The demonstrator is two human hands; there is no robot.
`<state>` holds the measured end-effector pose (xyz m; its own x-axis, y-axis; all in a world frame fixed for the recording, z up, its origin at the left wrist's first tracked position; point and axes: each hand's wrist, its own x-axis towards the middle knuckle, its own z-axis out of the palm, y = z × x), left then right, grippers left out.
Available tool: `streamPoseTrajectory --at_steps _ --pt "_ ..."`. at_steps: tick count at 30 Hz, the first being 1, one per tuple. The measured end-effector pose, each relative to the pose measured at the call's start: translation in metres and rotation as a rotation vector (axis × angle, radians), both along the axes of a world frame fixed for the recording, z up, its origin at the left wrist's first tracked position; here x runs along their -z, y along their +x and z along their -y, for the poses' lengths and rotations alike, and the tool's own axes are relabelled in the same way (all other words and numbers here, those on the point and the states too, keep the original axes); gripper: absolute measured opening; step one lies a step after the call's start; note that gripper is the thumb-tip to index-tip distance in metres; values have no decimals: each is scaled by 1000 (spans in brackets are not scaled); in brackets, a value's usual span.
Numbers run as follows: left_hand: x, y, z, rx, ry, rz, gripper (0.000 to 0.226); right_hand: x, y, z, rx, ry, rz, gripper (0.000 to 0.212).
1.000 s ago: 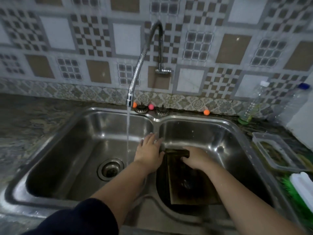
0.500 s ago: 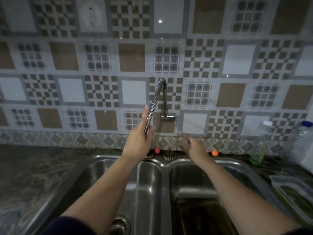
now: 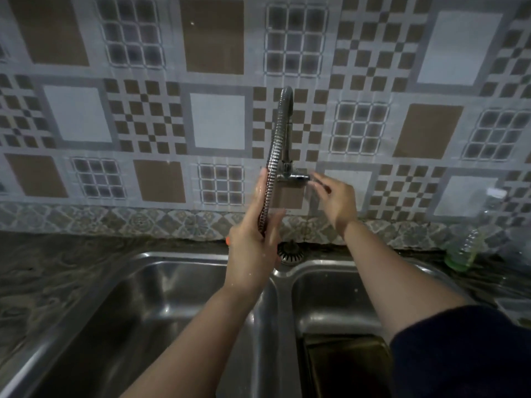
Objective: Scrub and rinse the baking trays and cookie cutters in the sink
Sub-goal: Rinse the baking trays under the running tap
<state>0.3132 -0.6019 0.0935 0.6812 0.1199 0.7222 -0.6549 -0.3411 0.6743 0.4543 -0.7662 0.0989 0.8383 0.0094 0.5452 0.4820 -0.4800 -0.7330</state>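
left hand (image 3: 253, 239) raised over divider of double sink (image 3: 184, 258), fingers straight and together, laid along flexible faucet hose (image 3: 271, 168); hose end tucked between palm and thumb, outlet hidden, hard to say if gripped or just cradled. right hand (image 3: 337, 201) up at faucet lever (image 3: 298, 177), fingertips loosely spread and touching or nearly touching its tip, blurred so contact unclear; nothing clearly pinched. water flow impossible to make out.

dark baking tray (image 3: 344, 366) lying in right basin, bottom of view, only upper part seen, rest cut off by frame edge and covered by dark sleeve (image 3: 459, 354) of right arm. cookie cutters not visible anywhere. left basin mostly bare steel, lower part cut off.

round strainer (image 3: 288, 251) on ledge behind divider, partly hidden by left hand. small orange thing (image 3: 228, 240) peeking out at left wrist edge, mostly hidden, unidentifiable. clear bottle with green liquid (image 3: 462, 248) on right counter near wall, blurred; another clear bottle (image 3: 492, 205) behind it, faint against patterned tile wall (image 3: 218, 122). clear container corner (image 3: 514, 305) cut off at right edge.
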Motion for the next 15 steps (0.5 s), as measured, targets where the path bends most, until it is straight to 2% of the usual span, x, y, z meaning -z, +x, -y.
streamPoseTrajectory --at_steps 6,11,15 --pt "10 11 4 14 19 25 76 -25 29 -10 94 6 74 45" --pt "18 20 6 0 17 63 77 -22 47 -15 236 -124 227 35" --pt "20 22 5 1 9 64 81 -16 50 -23 309 -127 171 37"
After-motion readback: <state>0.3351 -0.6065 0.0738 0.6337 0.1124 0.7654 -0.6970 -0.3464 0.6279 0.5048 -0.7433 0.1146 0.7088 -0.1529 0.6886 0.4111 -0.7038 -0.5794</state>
